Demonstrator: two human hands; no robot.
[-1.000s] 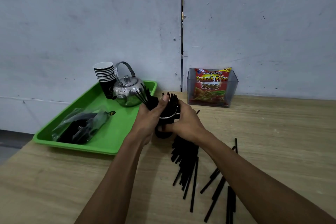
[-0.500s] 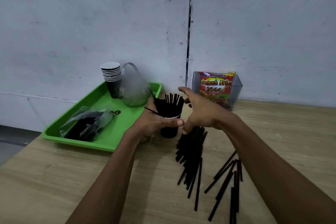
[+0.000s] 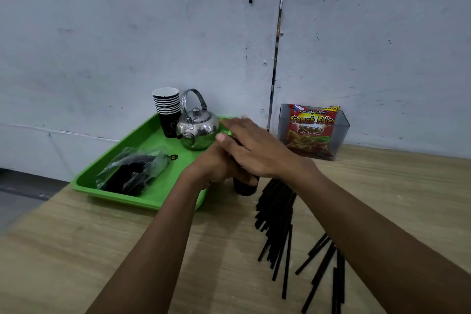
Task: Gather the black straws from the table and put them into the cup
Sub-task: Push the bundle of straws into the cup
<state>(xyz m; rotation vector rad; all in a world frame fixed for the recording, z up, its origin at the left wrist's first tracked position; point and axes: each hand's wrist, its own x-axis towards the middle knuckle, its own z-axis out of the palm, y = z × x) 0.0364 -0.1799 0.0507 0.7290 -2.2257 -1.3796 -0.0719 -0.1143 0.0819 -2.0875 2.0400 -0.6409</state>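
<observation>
**Black straws on the counter, cup covered by a flat palm**

Black paper cup (image 3: 245, 187) stands on the wooden counter (image 3: 76, 250), just right of the green tray's (image 3: 142, 140) near right corner; only its lower part shows. The left hand (image 3: 216, 168) wraps its fingers round the cup's side. The right hand (image 3: 254, 150) lies across the cup's top, fingers straight and pointing left, gripping nothing. Whatever is inside the cup is hidden under that palm.

A thick heap of loose black straws (image 3: 276, 214) lies on the counter just near and right of the cup, fanning toward the near edge; a smaller scatter of straws (image 3: 322, 270) lies further right, partly under the right forearm.

On the tray sit a steel kettle (image 3: 197, 127), a stack of paper cups (image 3: 167, 109) and a clear plastic bag (image 3: 132, 171) of dark items. A transparent box (image 3: 341, 132) holding a French Fries packet (image 3: 312, 127) stands at the wall on the right.
</observation>
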